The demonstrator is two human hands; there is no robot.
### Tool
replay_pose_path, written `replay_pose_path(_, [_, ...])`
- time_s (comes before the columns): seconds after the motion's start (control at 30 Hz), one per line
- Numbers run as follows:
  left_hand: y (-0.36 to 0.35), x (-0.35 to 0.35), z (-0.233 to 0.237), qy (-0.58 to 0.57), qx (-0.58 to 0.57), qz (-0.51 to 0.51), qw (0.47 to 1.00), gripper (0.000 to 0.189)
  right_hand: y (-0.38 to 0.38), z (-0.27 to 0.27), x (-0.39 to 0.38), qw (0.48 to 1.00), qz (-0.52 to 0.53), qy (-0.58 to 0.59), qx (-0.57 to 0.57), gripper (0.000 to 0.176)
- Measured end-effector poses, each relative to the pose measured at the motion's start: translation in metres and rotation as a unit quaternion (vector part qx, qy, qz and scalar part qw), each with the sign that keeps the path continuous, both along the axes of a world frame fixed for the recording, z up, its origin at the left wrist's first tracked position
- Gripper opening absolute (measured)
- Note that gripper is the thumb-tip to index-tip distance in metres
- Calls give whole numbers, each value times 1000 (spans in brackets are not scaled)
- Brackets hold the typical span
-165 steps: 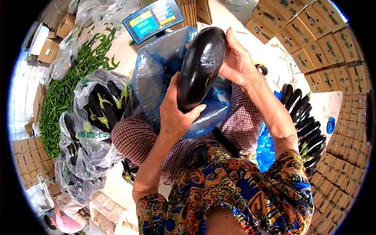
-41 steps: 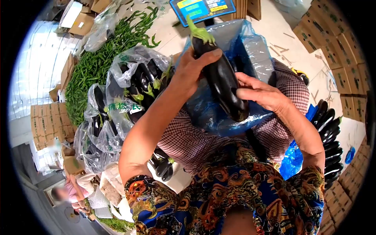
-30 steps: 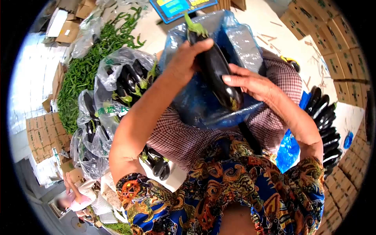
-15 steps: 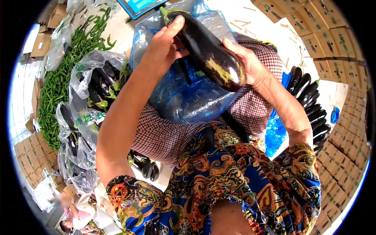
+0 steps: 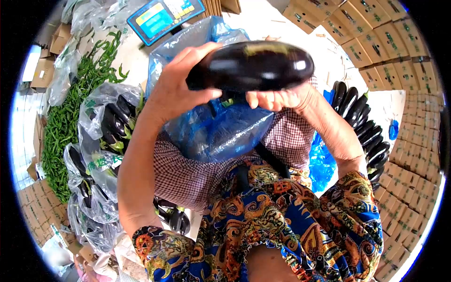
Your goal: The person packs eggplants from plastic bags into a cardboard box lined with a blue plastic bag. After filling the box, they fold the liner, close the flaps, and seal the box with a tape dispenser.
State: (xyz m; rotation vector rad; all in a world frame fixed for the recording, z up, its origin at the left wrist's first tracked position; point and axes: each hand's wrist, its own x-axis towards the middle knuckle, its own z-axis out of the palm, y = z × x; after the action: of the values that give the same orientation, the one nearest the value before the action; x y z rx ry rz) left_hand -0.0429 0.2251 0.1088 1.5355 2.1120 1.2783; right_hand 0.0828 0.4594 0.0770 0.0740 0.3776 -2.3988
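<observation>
A large dark purple eggplant (image 5: 253,66) with a yellowish scarred patch lies sideways between my hands. My left hand (image 5: 181,84) wraps round its left end, thumb below, hiding the stem. Under the right part, my right hand (image 5: 282,97) supports it with curled fingers. Below them, an open blue plastic bag (image 5: 225,134) rests on my lap, with dark eggplant and a bit of green showing in its mouth.
Clear bags of eggplants (image 5: 115,122) and a long heap of green peppers (image 5: 58,145) lie at left. A blue scale display (image 5: 157,21) stands ahead. Several eggplants (image 5: 359,110) are lined up at right, beside stacked cartons (image 5: 408,160). Another person (image 5: 84,271) is at lower left.
The eggplant has turned from slanting to nearly level, its scarred patch now on the upper side. My right hand has shifted from its side to underneath. The view has tilted slightly.
</observation>
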Motion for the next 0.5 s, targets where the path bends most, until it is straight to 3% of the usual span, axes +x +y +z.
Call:
replay_pose_path(0.1, [-4, 1, 12, -240, -47, -25, 969, 76, -12, 10, 0, 975, -71, 65, 202, 80])
replay_pose_path(0.17, [-8, 3, 18, -379, -67, -15, 923, 74, -13, 7, 0, 976, -66, 87, 187, 82])
replay_pose_path(0.33, [-19, 5, 5, -508, -51, 4, 860, 74, -16, 8, -4, 963, -120, 90, 226, 73])
replay_pose_path(0.43, [-18, 7, 3, -525, -10, -4, 851, 75, -11, 6, -7, 951, -150, 99, 250, 68])
replay_pose_path(0.5, [-16, 6, 4, -446, -19, -4, 895, 75, -8, 11, -8, 940, -183, 81, 277, 68])
